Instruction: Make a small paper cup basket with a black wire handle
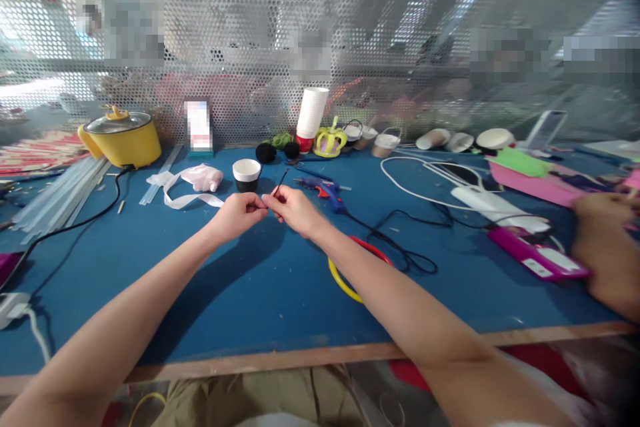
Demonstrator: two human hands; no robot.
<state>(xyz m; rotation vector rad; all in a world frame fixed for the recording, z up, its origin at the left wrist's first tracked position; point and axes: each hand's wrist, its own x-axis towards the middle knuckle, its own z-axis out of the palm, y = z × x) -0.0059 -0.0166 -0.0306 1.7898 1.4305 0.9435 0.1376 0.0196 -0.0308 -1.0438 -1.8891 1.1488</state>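
Both hands raised over blue bench (250, 293), fingertips meeting. Left hand (240, 212) pinched shut on near end of thin dark stick (280, 183); right hand (295, 208) pinched on same stick just beside. Judged light, slender, probably bendable, easily slipped; best gripped low, near pinch, not at free tip. Beyond: black-and-white cup (247, 175), blue glue gun (325, 188), stacked white cups (312, 113).

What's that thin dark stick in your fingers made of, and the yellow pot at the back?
The thin dark stick, pinched between the left hand and right hand, looks like a stiff wire or fuzzy craft stem; too slim to tell. The yellow pot looks glossy, plastic or enamelled, with a clear glass-like lid.
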